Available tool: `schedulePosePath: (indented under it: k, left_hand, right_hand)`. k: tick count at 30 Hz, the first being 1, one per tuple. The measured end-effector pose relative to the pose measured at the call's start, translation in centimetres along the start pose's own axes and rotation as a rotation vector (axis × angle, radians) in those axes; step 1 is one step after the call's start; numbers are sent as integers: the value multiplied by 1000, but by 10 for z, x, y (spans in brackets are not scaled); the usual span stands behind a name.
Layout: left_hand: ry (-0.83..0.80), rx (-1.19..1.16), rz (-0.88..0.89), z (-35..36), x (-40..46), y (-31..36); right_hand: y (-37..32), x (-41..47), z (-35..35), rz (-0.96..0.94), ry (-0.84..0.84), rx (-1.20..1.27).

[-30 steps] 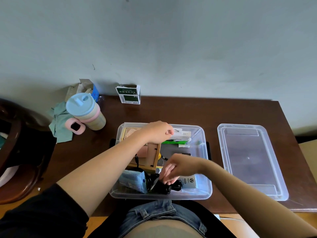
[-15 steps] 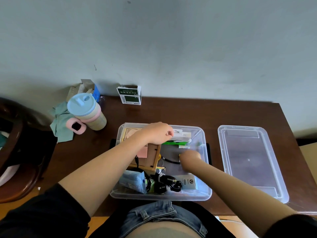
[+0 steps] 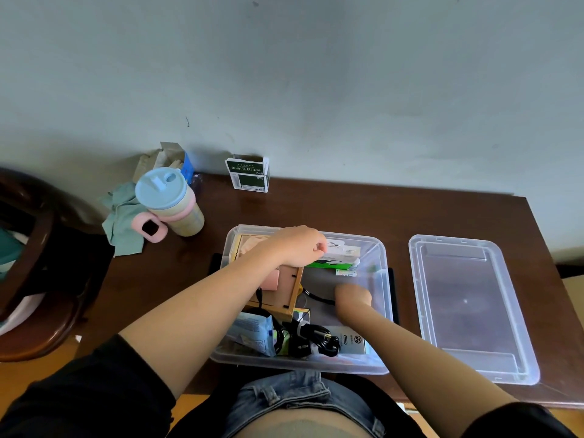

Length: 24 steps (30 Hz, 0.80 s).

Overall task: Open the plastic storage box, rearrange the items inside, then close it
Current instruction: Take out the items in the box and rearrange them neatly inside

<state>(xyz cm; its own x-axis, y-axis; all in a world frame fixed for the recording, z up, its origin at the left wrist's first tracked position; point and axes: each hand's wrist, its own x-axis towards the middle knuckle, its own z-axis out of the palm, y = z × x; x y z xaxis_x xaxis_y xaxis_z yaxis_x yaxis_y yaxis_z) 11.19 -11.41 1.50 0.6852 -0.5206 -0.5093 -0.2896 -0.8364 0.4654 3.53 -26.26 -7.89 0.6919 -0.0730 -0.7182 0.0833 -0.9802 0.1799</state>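
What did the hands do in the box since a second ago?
The right hand left the black cables at the near end and moved farther into the storage box, beside a thin black cord; whether it holds it is unclear. The left hand stayed on the wooden frame. The lid didn't move.

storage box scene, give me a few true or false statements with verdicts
1. The lid lies on the table right of the storage box. True.
2. The left hand rests on the cup. False: it is inside the box, above the wooden frame; the cup stands apart, to the left.
3. The right hand is inside the box. True.
4. The green-and-white carton lies in the box. False: it stands by the wall.
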Motion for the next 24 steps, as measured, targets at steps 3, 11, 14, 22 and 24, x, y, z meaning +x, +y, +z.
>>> schedulePosePath:
  k: [3, 11, 14, 22, 24]
  left_hand:
    - [0, 0, 5, 0, 1, 0]
    - [5, -3, 14, 0, -1, 0]
    - [1, -2, 14, -1, -1, 0]
    - [3, -4, 19, -1, -2, 1]
    - [2, 0, 14, -1, -2, 1]
  right_hand:
    - [6, -1, -3, -51, 115, -61]
    - [14, 7, -12, -134, 273, -72]
    - [12, 8, -8, -112, 286, -44]
    - [12, 8, 5, -153, 321, 176]
    - [11, 9, 7, -166, 329, 210]
